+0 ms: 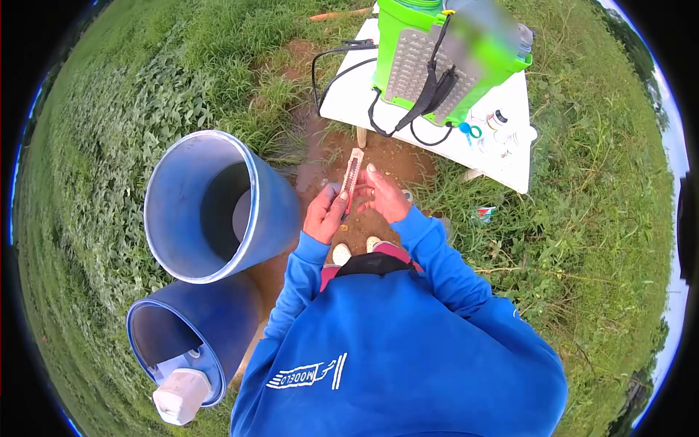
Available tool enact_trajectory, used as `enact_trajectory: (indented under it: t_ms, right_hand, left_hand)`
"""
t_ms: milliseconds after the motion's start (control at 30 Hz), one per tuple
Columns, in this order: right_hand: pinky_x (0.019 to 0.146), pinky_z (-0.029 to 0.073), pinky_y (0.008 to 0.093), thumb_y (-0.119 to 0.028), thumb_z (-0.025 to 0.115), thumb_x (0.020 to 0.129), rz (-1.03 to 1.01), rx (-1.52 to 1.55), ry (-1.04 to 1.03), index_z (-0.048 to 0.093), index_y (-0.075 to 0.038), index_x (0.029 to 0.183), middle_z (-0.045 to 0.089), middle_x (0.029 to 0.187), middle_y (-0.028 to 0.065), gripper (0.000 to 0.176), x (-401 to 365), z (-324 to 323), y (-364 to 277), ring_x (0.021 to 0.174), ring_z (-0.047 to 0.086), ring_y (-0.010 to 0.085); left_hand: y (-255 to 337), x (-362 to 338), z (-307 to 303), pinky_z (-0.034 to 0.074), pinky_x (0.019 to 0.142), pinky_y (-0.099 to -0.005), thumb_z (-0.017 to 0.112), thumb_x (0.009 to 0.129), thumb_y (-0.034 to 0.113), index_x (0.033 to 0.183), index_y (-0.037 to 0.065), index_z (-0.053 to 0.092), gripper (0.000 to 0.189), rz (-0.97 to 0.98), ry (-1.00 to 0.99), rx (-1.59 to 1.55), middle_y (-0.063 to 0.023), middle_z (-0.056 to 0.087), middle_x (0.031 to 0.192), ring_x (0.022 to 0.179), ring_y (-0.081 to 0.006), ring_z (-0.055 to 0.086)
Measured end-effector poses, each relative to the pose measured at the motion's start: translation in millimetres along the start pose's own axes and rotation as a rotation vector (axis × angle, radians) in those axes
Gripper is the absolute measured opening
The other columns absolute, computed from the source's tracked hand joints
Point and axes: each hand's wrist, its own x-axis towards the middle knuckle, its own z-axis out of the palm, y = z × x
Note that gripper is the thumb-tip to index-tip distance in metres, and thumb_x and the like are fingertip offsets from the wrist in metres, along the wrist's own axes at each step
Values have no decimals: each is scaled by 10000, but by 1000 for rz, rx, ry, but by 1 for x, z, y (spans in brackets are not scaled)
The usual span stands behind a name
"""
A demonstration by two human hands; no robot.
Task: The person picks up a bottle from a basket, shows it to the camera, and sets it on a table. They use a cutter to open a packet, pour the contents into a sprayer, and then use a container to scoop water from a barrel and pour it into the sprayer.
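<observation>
The left hand has its fingers closed round the lower part of a slim pinkish strip, whose slotted upper part stands out past them, away from the body; the right hand has its fingers loosely curled and parted just to the right of the strip, though whether they touch it cannot be told. Ahead and to the right of the fingers, a white surface bears a green sprayer with a black strap hanging from it; a small bottle and a green ring lie on the side nearer the right fingers. Left of the left fingers stands an open blue drum; farther left and nearer the body is a darker drum, with a jug at its rim; the shoes show just behind the fingers, on bare soil.
</observation>
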Motion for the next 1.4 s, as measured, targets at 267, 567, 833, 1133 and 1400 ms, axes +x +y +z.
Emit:
enact_trajectory:
  t_ms: [267,567,833,1133,1400]
  right_hand:
    - [686,536,316,-507,448,1009,-261,-9,223,569,-74,980,644,856,78,450,7,5,7,788,630,164]
    - [639,518,332,-676,355,965,-259,245,339,500,-96,931,592,670,95,599,-4,-7,-8,636,598,206]
    - [535,483,330,-733,356,931,-237,329,336,477,-105,904,556,620,85,640,-17,-41,-30,547,555,198]
    - [532,477,318,-726,317,944,-205,336,391,462,-103,897,545,624,76,642,-23,-131,-46,537,535,180]
    - [578,470,285,-688,311,971,-191,347,360,492,-102,857,562,685,56,624,-28,-220,-54,619,542,143]
  left_hand:
    - [-18,0,23,413,610,-244,506,1025,254,1036,7,595,262,-3,-286,3,-2,566,746,655,-77,489]
    - [-40,23,51,488,597,-378,527,990,437,854,12,696,477,36,-185,313,-121,644,636,599,-235,625]
    - [-30,61,103,526,629,-405,394,996,578,840,10,694,661,-76,-191,433,-148,664,651,666,-304,689]
    - [-85,126,204,535,585,-340,348,976,660,1408,80,424,728,89,128,212,-121,679,718,598,-238,658]
    - [-106,168,250,493,640,-297,376,958,685,1361,112,485,709,-686,-39,-63,-73,637,742,687,-203,628]
